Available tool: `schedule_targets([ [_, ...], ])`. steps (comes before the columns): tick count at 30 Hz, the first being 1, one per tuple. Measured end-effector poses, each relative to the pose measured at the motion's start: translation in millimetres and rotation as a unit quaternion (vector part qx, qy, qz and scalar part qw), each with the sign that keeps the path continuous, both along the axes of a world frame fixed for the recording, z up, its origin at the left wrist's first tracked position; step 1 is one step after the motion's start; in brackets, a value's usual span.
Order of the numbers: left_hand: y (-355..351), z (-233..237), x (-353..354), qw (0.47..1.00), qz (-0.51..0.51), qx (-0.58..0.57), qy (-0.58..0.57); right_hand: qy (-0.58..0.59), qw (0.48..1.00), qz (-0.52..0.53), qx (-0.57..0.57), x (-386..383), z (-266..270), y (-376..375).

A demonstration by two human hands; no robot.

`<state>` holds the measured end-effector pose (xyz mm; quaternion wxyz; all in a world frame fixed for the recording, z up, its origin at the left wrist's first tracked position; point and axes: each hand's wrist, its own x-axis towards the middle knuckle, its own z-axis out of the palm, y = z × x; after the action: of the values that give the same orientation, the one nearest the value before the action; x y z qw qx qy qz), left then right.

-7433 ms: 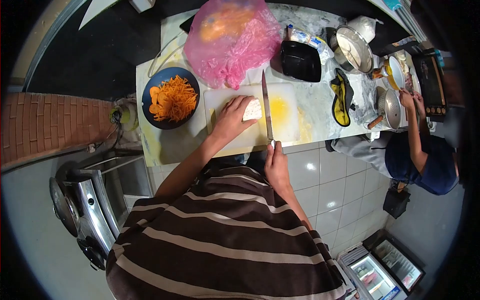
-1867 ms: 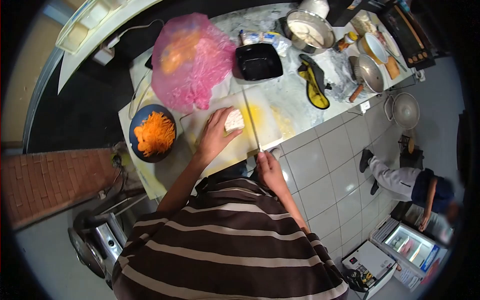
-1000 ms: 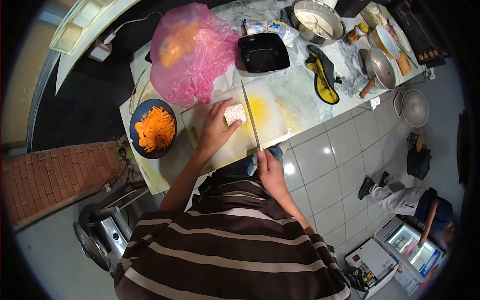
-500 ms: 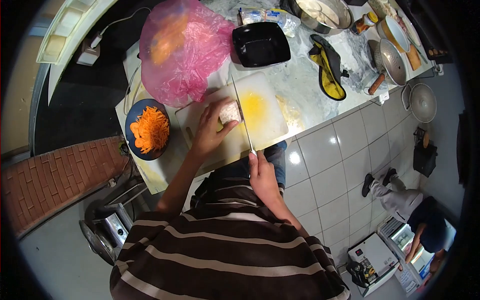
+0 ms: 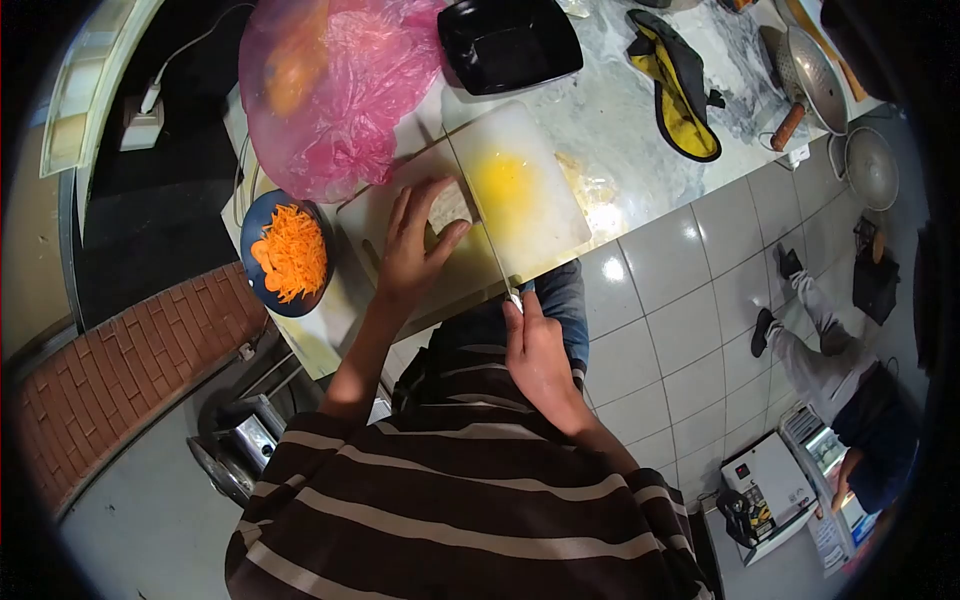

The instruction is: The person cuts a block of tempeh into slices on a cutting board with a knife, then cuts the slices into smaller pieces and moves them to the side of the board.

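Note:
A whitish block of food (image 5: 451, 210) sits on the cutting board (image 5: 545, 190), left of the knife. My left hand (image 5: 415, 245) arches around it with thumb and fingers apart; whether they touch the block is hard to tell. The handle of a long knife (image 5: 484, 215) is in my right hand (image 5: 535, 345), at the board's near edge. Its thin blade points away from me across the board. A yellow stain marks the board's right part. Shredded carrot (image 5: 295, 255) and some carrot slices lie on a dark blue plate (image 5: 258, 212) at the left.
A pink plastic bag (image 5: 340, 110) and a black square bowl (image 5: 510, 50) stand behind the board. Further right are a black and yellow mitt (image 5: 675, 90) and a metal strainer (image 5: 812, 80). Another person (image 5: 850, 400) stands on the tiled floor at the right.
My left hand's fingers have spread and loosened from around the white block. The knife remains in my right hand. The camera view has shifted, and the other person's pose differs slightly.

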<state>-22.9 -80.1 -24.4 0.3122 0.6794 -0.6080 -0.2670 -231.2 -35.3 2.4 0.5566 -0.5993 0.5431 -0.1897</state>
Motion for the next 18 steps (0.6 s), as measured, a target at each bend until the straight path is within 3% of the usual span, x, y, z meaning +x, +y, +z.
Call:
schedule_targets([
  [3, -0.9, 6.6, 0.6, 1.000, -0.006, 0.000, 0.017, 0.001, 0.998, 0.004, 0.056, -5.3, -2.3, -4.1],
  [9, -2.3, 5.9, -0.7, 1.000, -0.008, 0.000, 0.027, -0.057, 0.996, -0.018, 0.064, -13.7, 9.4, -7.6],
  [18, -3.6, 12.5, 0.3, 1.000, 0.003, 0.007, 0.010, -0.039, 0.998, -0.001, 0.040, -8.0, 3.7, -12.3],
])
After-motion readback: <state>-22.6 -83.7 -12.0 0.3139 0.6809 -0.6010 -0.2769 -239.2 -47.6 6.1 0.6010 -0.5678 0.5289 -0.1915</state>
